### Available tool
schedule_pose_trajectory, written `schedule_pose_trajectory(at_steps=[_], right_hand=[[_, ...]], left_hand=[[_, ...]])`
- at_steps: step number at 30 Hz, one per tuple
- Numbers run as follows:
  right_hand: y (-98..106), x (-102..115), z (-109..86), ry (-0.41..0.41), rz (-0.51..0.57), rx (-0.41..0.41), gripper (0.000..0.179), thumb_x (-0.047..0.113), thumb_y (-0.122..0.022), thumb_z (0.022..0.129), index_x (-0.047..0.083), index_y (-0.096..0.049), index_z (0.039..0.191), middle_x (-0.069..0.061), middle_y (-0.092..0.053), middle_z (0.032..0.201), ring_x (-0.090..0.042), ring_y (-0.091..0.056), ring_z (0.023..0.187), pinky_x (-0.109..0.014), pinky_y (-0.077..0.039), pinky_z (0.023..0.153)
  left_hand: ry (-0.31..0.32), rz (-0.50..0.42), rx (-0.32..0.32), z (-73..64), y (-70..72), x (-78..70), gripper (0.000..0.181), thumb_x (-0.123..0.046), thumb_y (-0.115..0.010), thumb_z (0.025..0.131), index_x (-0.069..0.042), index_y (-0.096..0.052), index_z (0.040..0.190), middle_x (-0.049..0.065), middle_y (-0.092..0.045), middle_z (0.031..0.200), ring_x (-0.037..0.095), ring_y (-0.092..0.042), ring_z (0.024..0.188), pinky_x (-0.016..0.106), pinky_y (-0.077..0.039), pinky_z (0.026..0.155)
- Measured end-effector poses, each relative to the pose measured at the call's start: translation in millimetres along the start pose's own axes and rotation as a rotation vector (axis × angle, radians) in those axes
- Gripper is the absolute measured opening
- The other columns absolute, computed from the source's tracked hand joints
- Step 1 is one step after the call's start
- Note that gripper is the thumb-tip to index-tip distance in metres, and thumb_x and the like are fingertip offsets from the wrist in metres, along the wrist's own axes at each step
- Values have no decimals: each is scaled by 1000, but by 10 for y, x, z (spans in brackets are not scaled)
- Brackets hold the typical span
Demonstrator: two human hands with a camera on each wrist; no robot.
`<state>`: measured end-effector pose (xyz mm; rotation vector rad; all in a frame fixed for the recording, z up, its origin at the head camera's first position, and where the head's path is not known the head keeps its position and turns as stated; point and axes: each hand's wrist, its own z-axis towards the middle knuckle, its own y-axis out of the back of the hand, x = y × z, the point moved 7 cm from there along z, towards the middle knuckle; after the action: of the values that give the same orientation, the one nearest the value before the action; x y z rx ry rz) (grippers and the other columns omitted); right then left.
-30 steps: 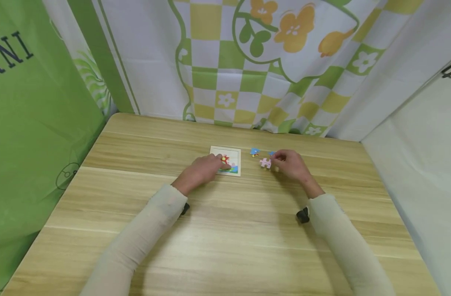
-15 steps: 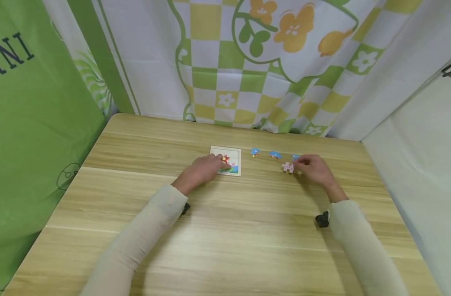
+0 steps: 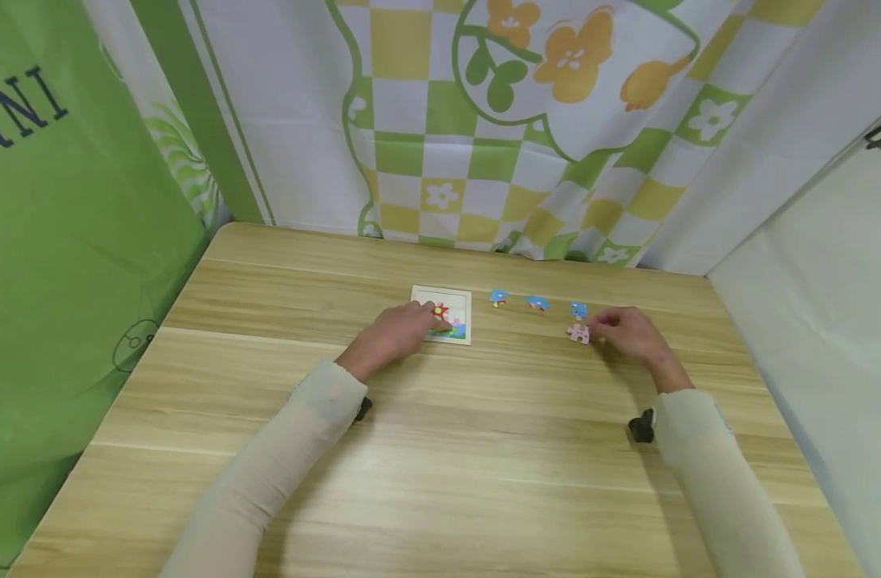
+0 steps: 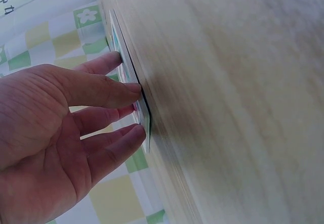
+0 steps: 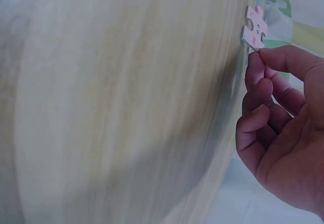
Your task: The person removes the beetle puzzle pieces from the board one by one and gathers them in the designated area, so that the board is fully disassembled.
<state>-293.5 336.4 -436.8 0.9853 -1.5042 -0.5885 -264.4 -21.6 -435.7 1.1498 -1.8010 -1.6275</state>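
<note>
In the head view, my left hand [image 3: 395, 333] rests on a small square jigsaw board [image 3: 455, 301]. The board has a pale frame and a partly filled picture with red, blue and green. The left wrist view shows my extended fingers [image 4: 115, 148] and thumb touching the board, seen almost edge-on. My right hand [image 3: 631, 332] pinches a pink jigsaw piece [image 3: 578, 334] between thumb and index finger. A printed face shows on this piece [image 5: 256, 29] in the right wrist view. My other right fingers are curled in. My left hand hides part of the board's picture.
To the right of the board lie three blue jigsaw pieces: one near it [image 3: 498, 298], a middle piece [image 3: 537, 303] and a far piece [image 3: 578, 309] just behind the pink one. The wooden tabletop [image 3: 469, 449] ends at a checkered curtain [image 3: 448, 160] at the back.
My right hand has moved right along the table with the pink piece, uncovering the middle and far blue pieces. My left hand has stayed on the board.
</note>
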Motion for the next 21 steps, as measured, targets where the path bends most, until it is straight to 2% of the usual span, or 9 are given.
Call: schedule_pose_trajectory(at_steps=[8,21], right_hand=[[-41,-36,62,7,-24,-6,34,25,-63,104,-8,-69,114,-25,-68,113,-39,-60,105,-53,-46,91],[-69,-31,70,16,-50,-31,30,23,-64,103,-6,-71,109,-20,-70,105,-34,-60,97,-45,-46,82]], left_hand=[[1,19,29,16,-21,10,63,12,-54,99,-29,-60,147,10,-57,129,26,-56,101,34,-50,68],[18,8,36,24,-48,32,63,12,-52,100,-30,-59,147,10,-56,132,26,-56,104,33,-48,68]])
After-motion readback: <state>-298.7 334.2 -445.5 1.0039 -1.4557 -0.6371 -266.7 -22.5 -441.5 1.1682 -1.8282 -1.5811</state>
